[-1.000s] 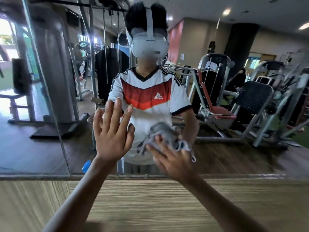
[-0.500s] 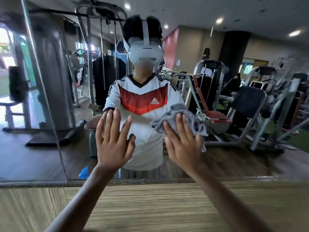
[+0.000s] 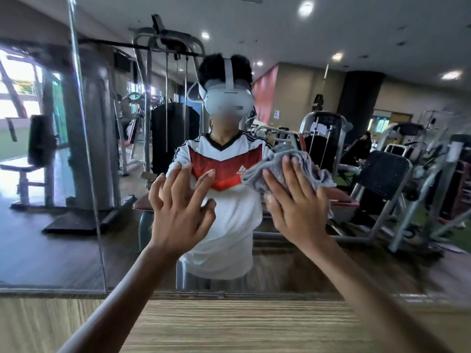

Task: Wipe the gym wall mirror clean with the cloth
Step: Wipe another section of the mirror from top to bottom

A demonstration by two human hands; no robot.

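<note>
The mirror (image 3: 382, 263) fills most of the frame, in panels with a seam running down the left side, above a wood-grain panel (image 3: 242, 324) along the bottom. Both arms reach up from the lower edge toward the glass.

The right hand (image 3: 298, 210), right of centre, lies flat with its fingers straight and close together. It presses the cloth (image 3: 258, 175) against the glass and is not curled round it. The cloth is a bunched grey rag sitting under the fingers and spilling out past them. Its long axis runs roughly left to right across the frame, so most of it lies above the palm and a little to either side.

The left hand (image 3: 178, 212), just left of centre and apart from the cloth, holds nothing. Its fingers are spread and slightly bent, and the tips seem to meet their reflection on the glass.

The right hand alone carries the cloth, so the stroke is its to make. A wide stretch of glass lies open toward the upper right. A sweep to the left would soon meet the left hand. With only flat pressure holding it, the rag could slip or bunch further under a quick pass.
</note>
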